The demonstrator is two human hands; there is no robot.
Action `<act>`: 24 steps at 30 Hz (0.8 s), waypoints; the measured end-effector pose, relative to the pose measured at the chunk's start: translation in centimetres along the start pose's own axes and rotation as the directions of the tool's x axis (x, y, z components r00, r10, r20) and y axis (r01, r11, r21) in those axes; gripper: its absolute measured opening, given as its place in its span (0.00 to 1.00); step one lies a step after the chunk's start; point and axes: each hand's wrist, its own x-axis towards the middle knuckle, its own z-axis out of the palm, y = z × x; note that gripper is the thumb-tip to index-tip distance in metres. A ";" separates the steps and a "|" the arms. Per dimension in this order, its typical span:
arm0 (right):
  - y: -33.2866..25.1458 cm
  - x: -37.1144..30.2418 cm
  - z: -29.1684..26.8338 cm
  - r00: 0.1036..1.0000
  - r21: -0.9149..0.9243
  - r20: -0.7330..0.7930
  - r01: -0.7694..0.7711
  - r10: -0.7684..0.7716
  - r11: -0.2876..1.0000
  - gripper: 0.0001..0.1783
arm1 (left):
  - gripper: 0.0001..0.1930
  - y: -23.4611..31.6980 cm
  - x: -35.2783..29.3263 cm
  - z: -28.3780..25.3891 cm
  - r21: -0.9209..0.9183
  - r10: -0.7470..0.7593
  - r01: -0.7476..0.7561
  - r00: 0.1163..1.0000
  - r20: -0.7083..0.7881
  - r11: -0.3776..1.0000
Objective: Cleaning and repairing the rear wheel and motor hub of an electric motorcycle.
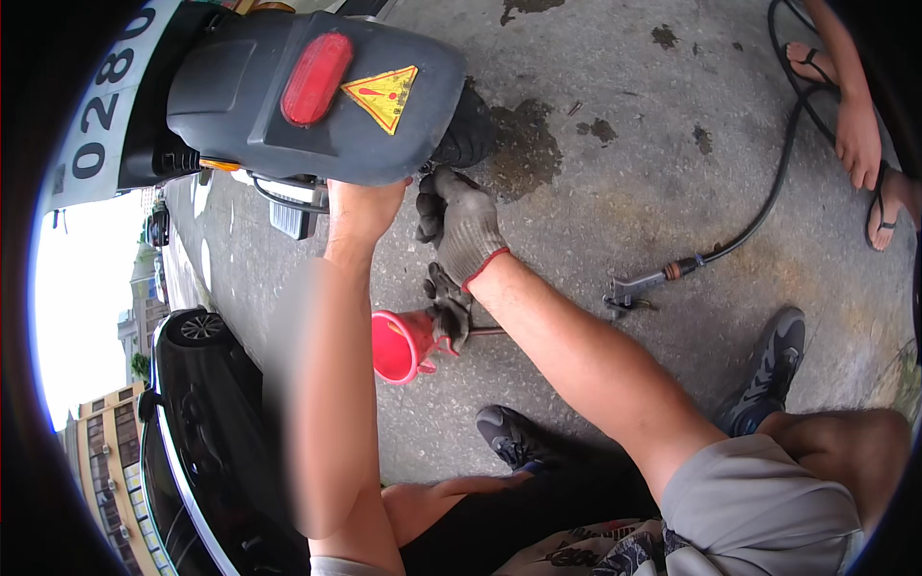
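- A bare left hand (pixel 370 204) is partly hidden by the grey plastic mudguard (pixel 240 110); its grip cannot be told.
- A grey-gloved right hand (pixel 463 216) is curled beside the mudguard-covered black rubber tyre (pixel 469 132), its hold obscured.

Black car (pixel 216 408), tan building (pixel 108 451)

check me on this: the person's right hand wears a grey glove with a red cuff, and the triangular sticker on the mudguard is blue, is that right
Not quite: in the head view, the triangular sticker on the mudguard is yellow, not blue. The person's right hand does wear a grey glove with a red cuff.
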 end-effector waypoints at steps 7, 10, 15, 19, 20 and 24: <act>-0.9 -0.2 1.0 0.988 -0.022 -0.150 0.040 -0.043 0.999 0.10 | 0.08 0.1 0.0 0.1 -0.020 -0.001 0.000 1.000 -0.007 1.000; -0.7 -0.3 1.2 0.988 -0.012 -0.148 0.031 -0.033 0.999 0.09 | 0.07 0.0 0.1 0.2 -0.009 0.024 -0.024 0.999 -0.027 1.000; -0.3 -0.7 1.4 0.973 0.010 -0.184 0.146 -0.141 0.989 0.10 | 0.17 0.4 -0.1 -0.1 0.076 -0.095 0.089 0.993 0.077 0.993; -0.6 -0.2 1.1 0.984 -0.025 -0.168 0.051 -0.055 0.998 0.08 | 0.17 0.3 0.0 -0.5 0.071 -0.098 0.090 0.989 0.114 0.993; -0.6 -0.2 1.0 0.988 0.005 -0.155 0.017 -0.017 1.000 0.07 | 0.17 0.3 0.1 -0.5 0.116 -0.106 0.090 0.984 0.140 0.989; 0.1 -0.4 1.4 0.989 0.016 -0.145 0.044 -0.041 0.999 0.08 | 0.16 -0.2 -0.1 -0.2 0.094 -0.080 0.071 0.993 0.090 0.993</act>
